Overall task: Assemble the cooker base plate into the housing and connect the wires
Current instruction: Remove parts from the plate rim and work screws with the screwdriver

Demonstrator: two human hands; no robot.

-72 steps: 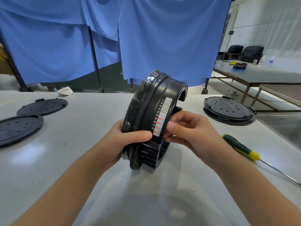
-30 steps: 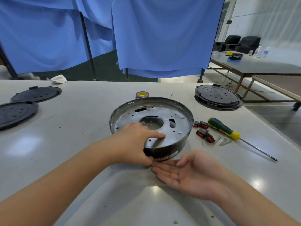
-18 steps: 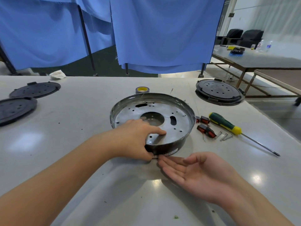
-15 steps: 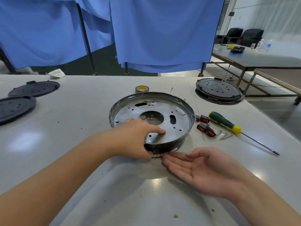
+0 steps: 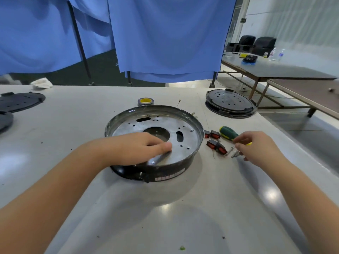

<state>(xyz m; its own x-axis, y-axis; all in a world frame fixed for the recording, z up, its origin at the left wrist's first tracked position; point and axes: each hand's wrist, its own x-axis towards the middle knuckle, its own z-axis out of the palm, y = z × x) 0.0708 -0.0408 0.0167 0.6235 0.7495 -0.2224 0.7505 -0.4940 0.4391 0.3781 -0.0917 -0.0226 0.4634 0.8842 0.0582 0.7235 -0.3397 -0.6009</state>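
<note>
I see the housing point(image 5: 156, 173) sitting at the centre of the grey worktop point(image 5: 73, 121) with the metal base plate point(image 5: 185, 136) lying inside it, holes and centre opening facing up. A white label strip point(image 5: 169, 176) with red marks runs along the housing's near wall at about 6 o'clock; its print is too small for me to read. My left hand point(image 5: 139, 149) lies on the plate's near side, fingers fairly straight, pressing flat. My right hand point(image 5: 255, 145), at 3 o'clock from the housing, has its fingers curled down over the loose screws point(image 5: 231, 153); I cannot tell whether it has pinched one. Just beside it are the red-and-black switches point(image 5: 213, 143) and the green-handled screwdriver point(image 5: 227, 132). A tape roll point(image 5: 145, 101) sits at 12 o'clock, a black lid stack point(image 5: 229, 103) at 2 o'clock.
</note>
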